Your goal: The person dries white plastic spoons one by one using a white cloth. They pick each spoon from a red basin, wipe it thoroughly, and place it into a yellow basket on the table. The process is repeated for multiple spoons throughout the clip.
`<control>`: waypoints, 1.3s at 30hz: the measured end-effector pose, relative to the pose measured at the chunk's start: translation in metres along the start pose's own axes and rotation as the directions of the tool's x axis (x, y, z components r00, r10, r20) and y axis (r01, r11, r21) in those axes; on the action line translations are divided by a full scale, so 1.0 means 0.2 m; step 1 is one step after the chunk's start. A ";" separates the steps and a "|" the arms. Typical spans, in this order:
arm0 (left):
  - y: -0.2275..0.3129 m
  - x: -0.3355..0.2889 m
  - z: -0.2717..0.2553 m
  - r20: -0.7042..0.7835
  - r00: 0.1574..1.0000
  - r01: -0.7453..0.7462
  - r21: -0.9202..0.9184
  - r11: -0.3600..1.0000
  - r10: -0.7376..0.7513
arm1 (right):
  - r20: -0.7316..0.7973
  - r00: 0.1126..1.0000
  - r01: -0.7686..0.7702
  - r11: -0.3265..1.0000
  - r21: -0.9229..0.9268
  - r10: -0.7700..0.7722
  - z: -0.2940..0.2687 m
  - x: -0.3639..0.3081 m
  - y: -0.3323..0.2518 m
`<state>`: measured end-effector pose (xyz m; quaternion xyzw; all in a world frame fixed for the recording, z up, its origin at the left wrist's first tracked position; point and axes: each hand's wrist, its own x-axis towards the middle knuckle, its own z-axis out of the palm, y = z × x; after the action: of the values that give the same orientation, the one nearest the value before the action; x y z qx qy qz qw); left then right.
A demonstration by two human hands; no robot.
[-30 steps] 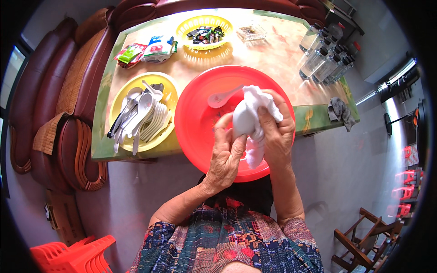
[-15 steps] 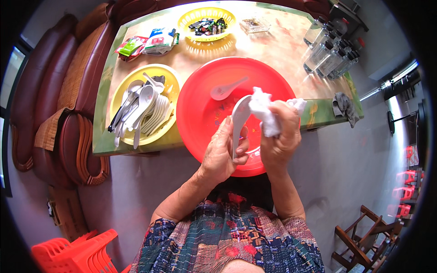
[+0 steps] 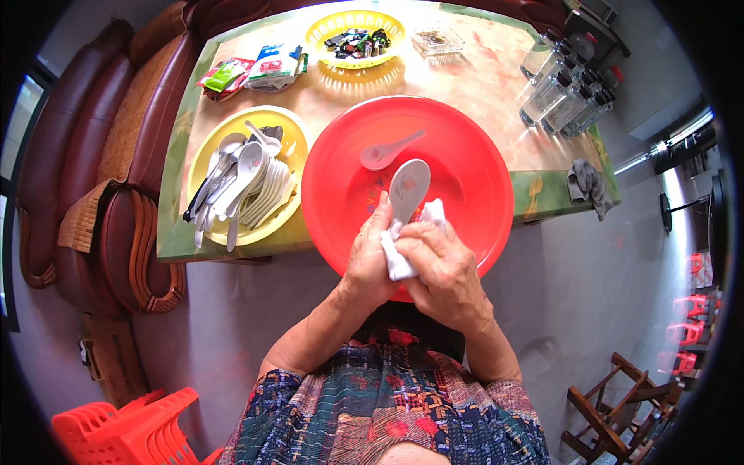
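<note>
A white soup spoon [image 3: 410,188] with a small printed pattern points bowl-up over the near part of a red basin [image 3: 484,155]. My left hand [image 3: 368,256] grips it by the handle. My right hand [image 3: 446,271] is closed on a white cloth [image 3: 398,260], pressed round the handle's lower part against my left hand. Most of the handle is hidden by the cloth and fingers. Inside the basin, toward its far side, lies another white spoon [image 3: 380,155]. Left of the basin a yellow plate [image 3: 291,143] holds several white spoons [image 3: 260,190] and metal cutlery, heaped together.
At the table's back stand a yellow basket [image 3: 314,35] of small wrapped items and a clear glass dish [image 3: 438,43]. Packets [image 3: 273,68] lie back left; several glass bottles [image 3: 546,97] stand at right. A grey rag [image 3: 587,186] hangs over the right edge.
My right hand has brought the cloth down and left, from beside the spoon's bowl onto its handle. The spoon has turned so its bowl's face shows.
</note>
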<state>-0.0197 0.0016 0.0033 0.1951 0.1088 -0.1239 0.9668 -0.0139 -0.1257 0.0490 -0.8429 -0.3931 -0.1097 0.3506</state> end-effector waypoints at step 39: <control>0.02 -0.01 0.06 -0.003 0.985 -0.153 0.417 0.896 0.170 | -0.259 0.853 -0.239 0.782 0.576 0.452 -0.12 -0.08 0.04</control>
<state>-0.0179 0.0006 0.0151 0.4068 0.0823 -0.0596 0.9078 -0.0170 -0.1549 0.0551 -0.7349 -0.1665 -0.0936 0.6508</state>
